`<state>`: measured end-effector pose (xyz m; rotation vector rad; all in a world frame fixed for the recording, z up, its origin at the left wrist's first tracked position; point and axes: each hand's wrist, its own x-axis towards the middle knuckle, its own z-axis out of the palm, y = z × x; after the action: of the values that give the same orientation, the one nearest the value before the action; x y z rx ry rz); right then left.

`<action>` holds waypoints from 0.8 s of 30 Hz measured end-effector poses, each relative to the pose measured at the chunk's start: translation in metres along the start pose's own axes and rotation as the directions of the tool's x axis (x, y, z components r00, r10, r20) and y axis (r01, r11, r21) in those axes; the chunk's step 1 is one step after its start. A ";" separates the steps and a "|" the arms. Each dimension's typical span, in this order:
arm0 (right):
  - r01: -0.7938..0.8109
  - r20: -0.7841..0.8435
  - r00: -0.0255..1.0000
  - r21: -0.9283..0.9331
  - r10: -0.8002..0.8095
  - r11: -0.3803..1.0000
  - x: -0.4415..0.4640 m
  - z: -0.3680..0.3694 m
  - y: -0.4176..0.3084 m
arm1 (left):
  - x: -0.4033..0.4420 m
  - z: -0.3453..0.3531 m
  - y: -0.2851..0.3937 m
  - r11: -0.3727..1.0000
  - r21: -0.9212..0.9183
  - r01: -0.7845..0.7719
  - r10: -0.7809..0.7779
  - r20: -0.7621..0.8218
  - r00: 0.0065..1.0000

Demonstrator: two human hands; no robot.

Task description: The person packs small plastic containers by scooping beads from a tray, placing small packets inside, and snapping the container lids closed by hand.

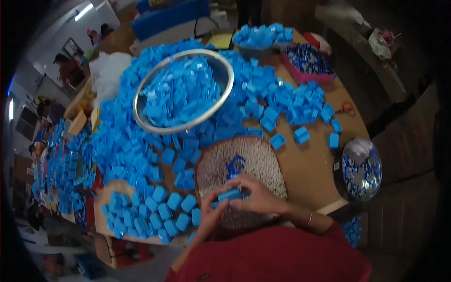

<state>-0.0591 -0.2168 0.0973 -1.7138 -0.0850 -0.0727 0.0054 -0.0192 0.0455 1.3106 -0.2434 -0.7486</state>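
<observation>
Both hands meet over the near part of a tray of small pale pieces. My left hand is closed on a small blue box, its fingers at the box's left side. From the right, my right hand grips the same box with bent fingers. Just beyond the fingertips, a few dark blue pieces lie on the pale ones. Fingers partly cover the box, so whether its lid is fully closed cannot be made out.
A metal-rimmed bowl of blue parts sits amid heaped blue boxes. Closed blue boxes lie at the near left. Orange scissors, a pink tray and a round container are rightward. Other people are at far left.
</observation>
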 end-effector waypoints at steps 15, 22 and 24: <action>0.081 -0.106 0.993 0.209 -0.060 0.975 -0.009 0.019 -0.031 | -0.018 0.018 0.053 0.819 0.114 -0.562 0.552 0.110 0.827; 0.126 -0.100 0.989 0.205 -0.107 0.971 -0.007 0.023 -0.023 | -0.030 0.023 0.058 0.842 0.129 -0.524 0.515 0.092 0.852; 0.142 -0.112 0.987 0.234 -0.118 0.962 -0.007 0.026 -0.021 | -0.032 0.024 0.062 0.872 0.132 -0.472 0.463 0.093 0.881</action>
<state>-0.0678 -0.1884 0.1137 -1.4579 -0.1293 -0.2341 -0.0097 -0.0144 0.1180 1.3024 -0.6527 -0.3564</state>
